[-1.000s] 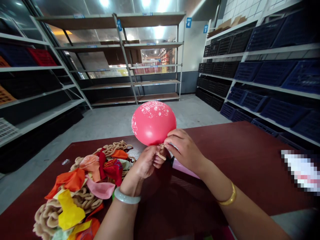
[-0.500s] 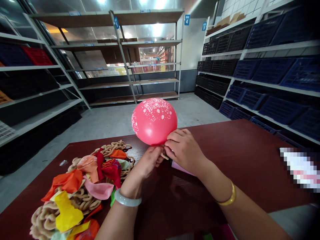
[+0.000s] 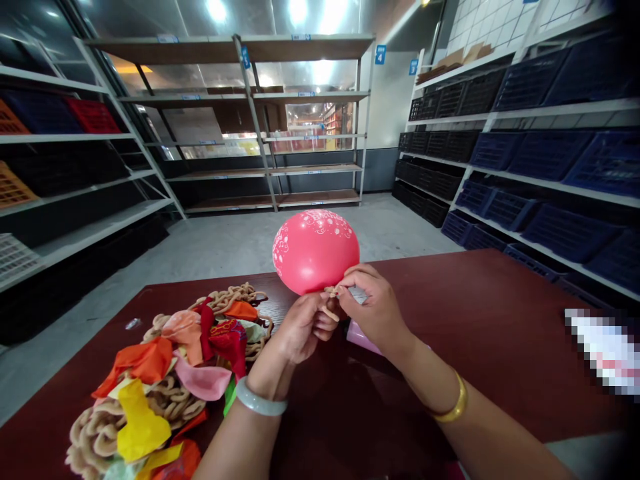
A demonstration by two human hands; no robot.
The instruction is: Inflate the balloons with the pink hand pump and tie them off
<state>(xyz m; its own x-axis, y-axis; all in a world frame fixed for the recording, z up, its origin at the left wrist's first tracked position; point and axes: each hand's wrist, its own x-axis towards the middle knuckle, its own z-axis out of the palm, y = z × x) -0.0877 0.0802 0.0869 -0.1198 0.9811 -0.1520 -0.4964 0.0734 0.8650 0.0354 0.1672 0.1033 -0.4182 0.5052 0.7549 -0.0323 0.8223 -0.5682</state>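
An inflated pink balloon (image 3: 315, 250) with white print floats just above the dark red table (image 3: 500, 333), held at its neck. My left hand (image 3: 300, 327) is closed around the neck from below. My right hand (image 3: 373, 307) pinches a tan rubber band (image 3: 331, 293) at the neck, fingers pressed together. A pale pink object (image 3: 361, 337) lies on the table under my right hand, mostly hidden.
A heap of limp balloons (image 3: 200, 347) in orange, yellow, red and pink lies with tan rubber bands (image 3: 93, 433) at the table's left. Metal shelving lines the room; blue and black crates (image 3: 545, 153) fill the right-hand racks. A blurred patch (image 3: 605, 350) sits at right.
The balloon and both hands have shifted slightly right and lower in view as the camera tilted. My right fingers have worked round the neck with the rubber band.
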